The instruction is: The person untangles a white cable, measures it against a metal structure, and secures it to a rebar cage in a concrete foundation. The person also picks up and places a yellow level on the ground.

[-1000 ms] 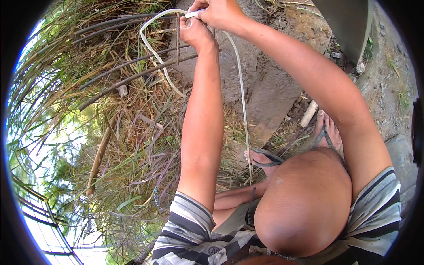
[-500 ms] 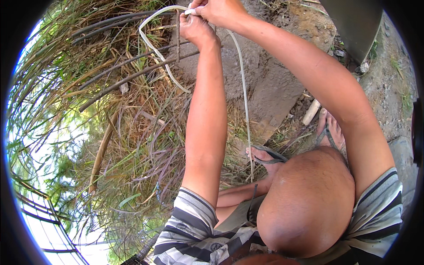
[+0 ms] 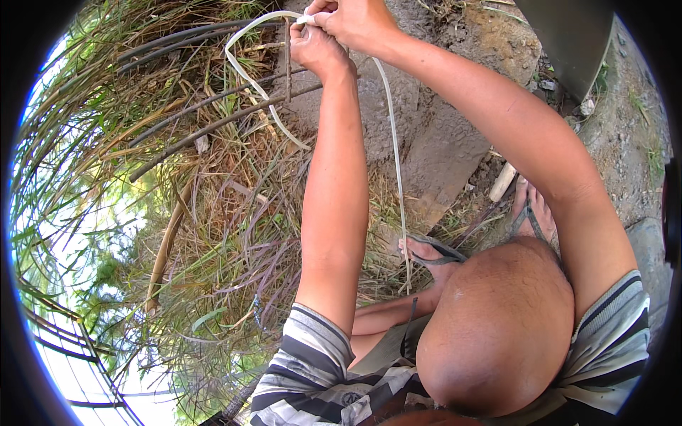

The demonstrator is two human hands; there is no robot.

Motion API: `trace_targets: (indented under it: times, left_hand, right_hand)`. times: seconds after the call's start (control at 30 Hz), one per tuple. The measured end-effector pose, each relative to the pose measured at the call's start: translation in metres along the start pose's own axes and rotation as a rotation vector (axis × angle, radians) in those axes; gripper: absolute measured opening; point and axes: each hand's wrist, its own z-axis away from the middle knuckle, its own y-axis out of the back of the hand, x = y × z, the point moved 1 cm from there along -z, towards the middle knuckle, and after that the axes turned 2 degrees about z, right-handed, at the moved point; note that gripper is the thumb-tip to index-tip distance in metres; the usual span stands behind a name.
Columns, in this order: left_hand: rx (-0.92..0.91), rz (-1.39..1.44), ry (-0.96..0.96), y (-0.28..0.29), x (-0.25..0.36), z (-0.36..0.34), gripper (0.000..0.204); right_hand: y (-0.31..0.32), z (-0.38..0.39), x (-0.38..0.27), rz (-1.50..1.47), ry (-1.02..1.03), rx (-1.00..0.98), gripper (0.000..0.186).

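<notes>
A long whitish flexible strip, strap or thin tube (image 3: 393,128), loops near the top edge; I cannot tell which kind. One side bends round to the left and back down behind my left forearm. The other drops past my right wrist toward my foot. My left hand (image 3: 317,51) closes round the strip at the top, beside upright and slanting rods. Right against it, my right hand (image 3: 353,23) pinches the strip with thumb and fingers, at a small white folded piece (image 3: 305,19). The exact grip is partly hidden by the fingers and the picture's upper edge.
Thin dark rods (image 3: 227,124) and black pipes (image 3: 177,35) cross the grass (image 3: 234,206) on the left. Wet grey mud (image 3: 426,106) lies ahead. A dark panel (image 3: 568,42) stands at the upper right. My bent knee (image 3: 497,319) and sandalled feet are below.
Both hands keep nearly the same place on the strip, with only slight finger movement. The whole view has shifted very slightly.
</notes>
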Motion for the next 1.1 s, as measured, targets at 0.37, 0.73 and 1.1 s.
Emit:
trace_targets:
  times: [0.37, 0.73, 1.1]
  left_hand:
    - [-0.002, -0.001, 0.035, 0.005, 0.0, -0.002, 0.015]
    - [-0.031, 0.033, 0.03, 0.01, -0.004, -0.003, 0.011]
    - [-0.081, 0.067, 0.044, 0.006, -0.001, -0.005, 0.009]
  right_hand:
    - [-0.002, 0.003, 0.003, 0.003, 0.025, 0.027, 0.016]
    - [-0.005, 0.003, 0.006, 0.044, 0.108, 0.03, 0.017]
    - [-0.004, 0.007, 0.001, 0.046, 0.075, 0.04, 0.017]
